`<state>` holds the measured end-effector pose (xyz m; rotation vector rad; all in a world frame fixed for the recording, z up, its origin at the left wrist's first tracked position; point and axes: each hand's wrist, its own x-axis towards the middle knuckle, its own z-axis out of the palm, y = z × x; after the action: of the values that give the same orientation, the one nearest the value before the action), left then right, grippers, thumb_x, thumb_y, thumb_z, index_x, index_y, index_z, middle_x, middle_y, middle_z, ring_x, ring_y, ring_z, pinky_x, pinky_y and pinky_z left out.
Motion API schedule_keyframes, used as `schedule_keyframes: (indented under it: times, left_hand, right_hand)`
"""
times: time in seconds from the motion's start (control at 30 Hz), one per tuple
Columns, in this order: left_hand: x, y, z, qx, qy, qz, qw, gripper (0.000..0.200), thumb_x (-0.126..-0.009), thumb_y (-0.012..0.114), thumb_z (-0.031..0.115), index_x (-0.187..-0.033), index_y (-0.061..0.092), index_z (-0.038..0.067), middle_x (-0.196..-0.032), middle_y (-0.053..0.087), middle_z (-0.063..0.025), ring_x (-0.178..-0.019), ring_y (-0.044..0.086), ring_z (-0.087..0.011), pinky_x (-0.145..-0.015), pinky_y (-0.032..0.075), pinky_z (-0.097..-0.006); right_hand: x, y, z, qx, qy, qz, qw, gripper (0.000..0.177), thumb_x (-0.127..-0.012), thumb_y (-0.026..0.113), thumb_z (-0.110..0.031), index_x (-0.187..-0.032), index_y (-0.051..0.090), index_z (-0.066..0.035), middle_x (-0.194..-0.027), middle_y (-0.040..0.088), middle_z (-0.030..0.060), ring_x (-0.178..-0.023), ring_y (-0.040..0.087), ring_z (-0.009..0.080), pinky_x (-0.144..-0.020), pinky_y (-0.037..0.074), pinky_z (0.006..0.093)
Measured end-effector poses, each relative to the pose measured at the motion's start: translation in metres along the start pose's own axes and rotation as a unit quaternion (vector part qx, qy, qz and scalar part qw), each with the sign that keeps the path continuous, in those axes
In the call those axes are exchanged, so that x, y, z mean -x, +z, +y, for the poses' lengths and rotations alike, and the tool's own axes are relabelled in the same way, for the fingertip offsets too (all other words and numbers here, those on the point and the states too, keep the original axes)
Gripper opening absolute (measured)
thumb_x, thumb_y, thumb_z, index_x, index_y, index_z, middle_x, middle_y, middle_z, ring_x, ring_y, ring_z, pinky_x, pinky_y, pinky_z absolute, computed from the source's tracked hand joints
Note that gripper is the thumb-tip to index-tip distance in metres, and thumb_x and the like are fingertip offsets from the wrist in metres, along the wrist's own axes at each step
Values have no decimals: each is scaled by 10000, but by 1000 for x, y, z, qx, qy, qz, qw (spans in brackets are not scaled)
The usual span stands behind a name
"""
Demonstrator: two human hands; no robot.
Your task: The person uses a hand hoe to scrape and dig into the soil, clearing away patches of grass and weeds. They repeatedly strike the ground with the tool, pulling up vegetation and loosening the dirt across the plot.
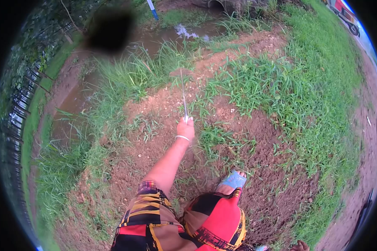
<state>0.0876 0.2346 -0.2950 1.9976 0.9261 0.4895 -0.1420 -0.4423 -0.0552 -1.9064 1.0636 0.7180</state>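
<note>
My left hand (pixel 186 128), with a white band at its wrist, is wrapped round the pale grip of a long thin metal tool (pixel 184 97). The shaft points away from me and runs to a flat reddish-brown end over bare soil beside the grass. Low at the bottom right edge, only a few bent, dark-looking fingers of my right hand (pixel 300 246) show; most of that hand is cut off.
One foot in a light blue sandal (pixel 233 180) rests on loose dark soil (pixel 276 184). Muddy water (pixel 163 37) lies beyond the tall grass (pixel 130 69), near a culvert opening (pixel 216 6). A blue-and-white post (pixel 152 9) stands there. At the upper right is a vehicle (pixel 347 16).
</note>
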Motion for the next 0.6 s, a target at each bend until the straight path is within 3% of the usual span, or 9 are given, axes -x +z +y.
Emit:
schedule_keyframes:
  times: [0.03,0.1,0.13,0.17,0.3,0.33,0.47,0.53,0.6]
  left_hand:
    - [3,-1,2,-1,-1,-1,1000,263,-882,483,299,-869,493,37,-576,532,-80,-449,538,-214,-420,438,-346]
    - [15,-8,11,-156,-30,-63,985,299,-850,481,272,-908,554,-13,-879,604,-242,-851,569,-416,-758,448,-461]
    - [31,-13,5,-197,-99,-166,961,353,-850,459,285,-999,548,-22,-990,574,-266,-962,538,-410,-853,411,-459]
    - [49,-7,-11,-167,-153,-133,965,359,-845,485,314,-958,530,-24,-976,570,-277,-951,544,-405,-833,420,-448]
    - [71,-24,-4,-170,-140,-128,967,345,-850,476,305,-946,534,-21,-920,584,-269,-909,556,-408,-811,423,-463]
    - [64,-28,-6,-169,-169,-164,957,401,-822,487,332,-1006,550,-19,-991,567,-278,-984,529,-409,-854,407,-452]
    - [31,-26,-10,-104,-123,-141,977,371,-828,496,326,-953,549,-19,-921,585,-274,-915,554,-416,-810,426,-458]
    - [15,-26,8,-59,-80,-19,995,352,-839,501,315,-919,542,-25,-871,591,-268,-854,568,-420,-757,442,-464]
    - [9,-24,26,-73,-78,-1,994,346,-845,496,310,-909,540,-28,-860,592,-268,-837,571,-421,-743,445,-466]
  right_hand:
    - [-3,-2,4,0,1,0,1000,389,-890,472,-198,-1221,459,7,-966,625,139,-736,623,172,-547,496,245]
    - [-8,-5,11,-22,-6,-13,1000,403,-895,463,-207,-1238,443,4,-971,620,152,-764,629,182,-549,497,243]
    - [-7,-3,8,-23,-7,-14,1000,403,-895,463,-207,-1238,443,4,-971,620,152,-764,629,182,-549,497,243]
    - [-5,-2,3,0,-7,-10,1000,406,-894,465,-205,-1242,438,3,-974,618,158,-775,630,192,-560,502,249]
    - [2,5,-6,-4,1,8,1000,403,-891,465,-194,-1243,434,-1,-974,615,165,-788,632,204,-596,509,260]
    - [1,5,-4,-4,0,8,1000,403,-891,465,-194,-1243,434,-1,-974,615,165,-788,632,204,-596,509,260]
    - [1,0,1,-19,-13,-8,1000,399,-889,469,-189,-1243,437,-7,-968,617,155,-785,631,189,-612,509,267]
    - [5,2,-1,-8,-4,-12,1000,400,-889,470,-186,-1245,435,-8,-964,618,153,-784,630,185,-611,509,268]
    - [5,3,-6,11,2,0,1000,392,-891,464,-182,-1242,440,-9,-962,618,152,-780,628,185,-612,511,273]
